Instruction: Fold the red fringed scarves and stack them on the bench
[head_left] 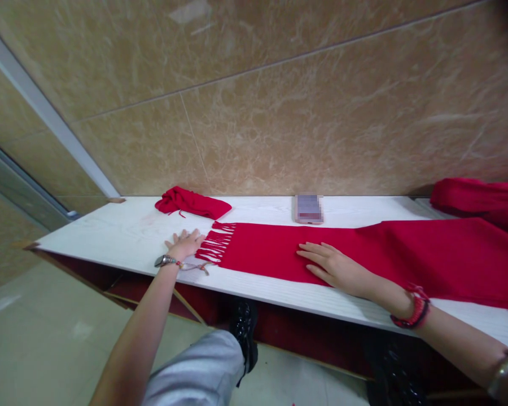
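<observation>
Indoor light, moderate and fairly even, cool in cast. Pale glare patch high on the tiled wall (279, 113); whitish sheen on the floor (25, 338), left side. White counter top (88, 237) brightest area, grain washed thin. Open compartments (300, 331) below in deep shadow — detail mostly lost; small highlights on the black shoe (244, 330). Red scarf (271, 248) strongly saturated, weave barely readable. Upper right corner darkened. Wide-angle slant to straight lines; outer edges soft. Phone (309, 208) screen pixelated — content unreadable.
</observation>
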A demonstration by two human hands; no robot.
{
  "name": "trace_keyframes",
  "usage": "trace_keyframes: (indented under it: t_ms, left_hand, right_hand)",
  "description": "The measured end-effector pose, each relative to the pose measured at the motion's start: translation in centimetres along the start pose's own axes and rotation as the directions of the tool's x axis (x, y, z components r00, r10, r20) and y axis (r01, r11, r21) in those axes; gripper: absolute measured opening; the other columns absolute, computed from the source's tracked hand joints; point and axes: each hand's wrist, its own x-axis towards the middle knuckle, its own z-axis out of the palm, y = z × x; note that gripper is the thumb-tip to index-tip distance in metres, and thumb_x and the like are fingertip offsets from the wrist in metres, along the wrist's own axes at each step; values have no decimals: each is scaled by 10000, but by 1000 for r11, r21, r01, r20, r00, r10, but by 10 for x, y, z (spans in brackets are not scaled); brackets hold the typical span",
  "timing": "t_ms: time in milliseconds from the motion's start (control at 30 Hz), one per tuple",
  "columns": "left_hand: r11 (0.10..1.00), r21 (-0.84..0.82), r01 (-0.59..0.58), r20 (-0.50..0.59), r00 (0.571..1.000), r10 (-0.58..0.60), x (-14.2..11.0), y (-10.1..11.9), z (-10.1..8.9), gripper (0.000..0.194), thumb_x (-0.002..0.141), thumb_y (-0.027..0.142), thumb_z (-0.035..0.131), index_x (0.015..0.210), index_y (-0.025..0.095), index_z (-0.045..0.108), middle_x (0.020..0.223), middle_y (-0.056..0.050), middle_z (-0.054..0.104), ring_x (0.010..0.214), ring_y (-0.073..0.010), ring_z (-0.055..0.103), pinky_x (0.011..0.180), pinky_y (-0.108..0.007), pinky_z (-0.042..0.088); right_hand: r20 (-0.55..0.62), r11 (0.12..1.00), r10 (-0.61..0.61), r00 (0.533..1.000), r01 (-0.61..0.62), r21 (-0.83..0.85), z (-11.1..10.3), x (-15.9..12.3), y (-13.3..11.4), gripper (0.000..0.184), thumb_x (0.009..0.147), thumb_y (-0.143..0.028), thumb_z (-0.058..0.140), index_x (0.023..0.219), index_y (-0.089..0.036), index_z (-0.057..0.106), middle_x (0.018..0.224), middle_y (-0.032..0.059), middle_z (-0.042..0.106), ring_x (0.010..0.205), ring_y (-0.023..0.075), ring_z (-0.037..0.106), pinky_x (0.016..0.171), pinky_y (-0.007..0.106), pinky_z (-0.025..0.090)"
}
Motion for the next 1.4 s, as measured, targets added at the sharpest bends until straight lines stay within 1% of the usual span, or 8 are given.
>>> trace_keyframes:
  t_ms: [133,300,467,633,767,1033,1267,1400]
  left_hand:
    - [990,4,-139,-163,977,138,-2,13,-7,514,860,432,343,1318,204,395,1430,-130,275,1307,-338,211,1016,-518,226]
    - [730,-50,-681,-251,716,651,-12,68,1,452,910,329,261,1302,167,419,1442,-72,279,1316,-178,239,1064,-300,211]
    - [819,-39,-572,-15,820,572,1,72,16,525,902,477,238,1390,286,242,1480,-40,158,1345,-263,138,1041,-485,189]
    - [976,-21,-219,-97,972,216,15,39,15,506,901,464,200,1380,314,266,1467,-49,205,1311,-338,216,972,-592,236]
    - [997,5,-71,-231,970,70,12,32,5,460,889,414,297,1268,221,470,1417,-133,309,1269,-391,275,956,-605,250]
    - [686,-2,-727,-339,646,684,8,78,11,438,914,324,284,1311,192,410,1416,-46,337,1304,-161,274,1063,-307,244]
    - [945,-9,-326,-113,940,323,17,46,14,489,905,452,262,1345,258,348,1438,-88,282,1301,-315,258,988,-581,234]
    - [974,59,-219,-250,941,227,15,30,-10,383,872,335,386,1177,161,540,1301,-169,461,1211,-341,390,961,-555,297]
  right_hand:
    - [-16,1000,0,1000,0,13,3,-1,3,396,909,-335,349,1243,-195,507,1312,100,478,1222,242,409,1008,467,341]
    - [-15,1000,-5,1000,5,13,4,-1,4,391,906,-332,357,1240,-198,510,1312,96,479,1220,239,412,1011,471,336]
    - [-9,1000,-3,1000,3,2,2,0,1,382,902,-309,368,1240,-201,508,1304,91,489,1219,232,415,1013,467,337]
    - [-10,1000,-12,1000,12,3,2,0,1,382,902,-303,367,1241,-194,506,1304,92,489,1221,228,413,1017,465,332]
    - [-13,1000,-13,1000,13,6,3,0,1,383,903,-304,364,1241,-193,506,1310,94,483,1223,231,410,1013,470,334]
    - [-1,1000,-6,1000,6,-8,3,0,2,388,905,-318,363,1245,-195,504,1316,93,476,1224,234,409,1013,473,332]
    - [-18,1000,-24,1000,23,-20,3,-2,2,387,908,-316,364,1253,-200,494,1309,85,486,1224,222,408,1016,455,336]
    - [-13,999,-26,1000,25,-46,3,-1,2,379,904,-304,369,1237,-191,511,1310,91,483,1212,230,422,1008,462,345]
